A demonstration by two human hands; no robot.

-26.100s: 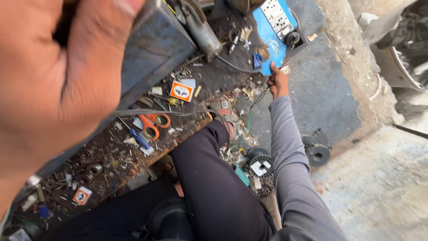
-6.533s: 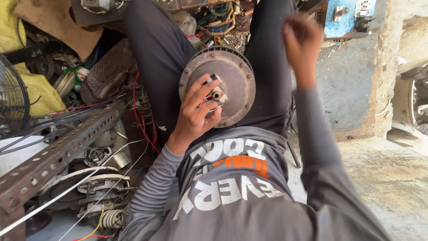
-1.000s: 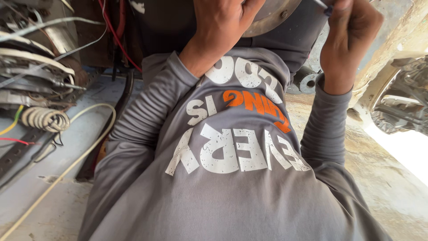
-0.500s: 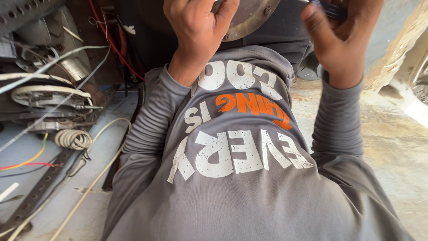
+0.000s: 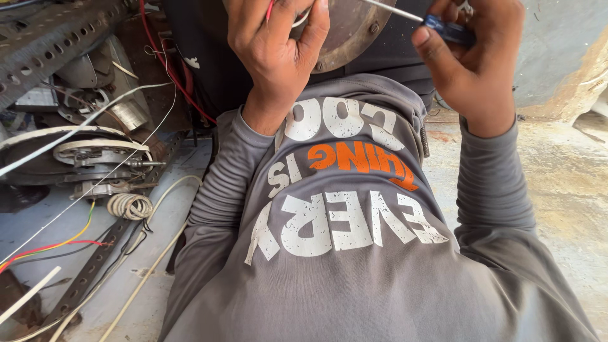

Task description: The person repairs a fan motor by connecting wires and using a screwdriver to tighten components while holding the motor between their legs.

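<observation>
Two hands, left hand (image 5: 275, 54) on motor housing (image 5: 351, 28), right hand (image 5: 472, 60) gripping screwdriver (image 5: 437, 24)

— Can you make out the whole round metal housing (image 5: 351, 31) on the lap?

— No, the top edge cuts it off, and the left hand (image 5: 275, 47) covers its middle.

— And the screwdriver (image 5: 421, 18)?

— Its tip runs behind that hand; the right hand (image 5: 472, 60) hides most of the blue handle.

— That red wire (image 5: 270, 9) in the fingers?

— Both ends are out of sight.
</observation>
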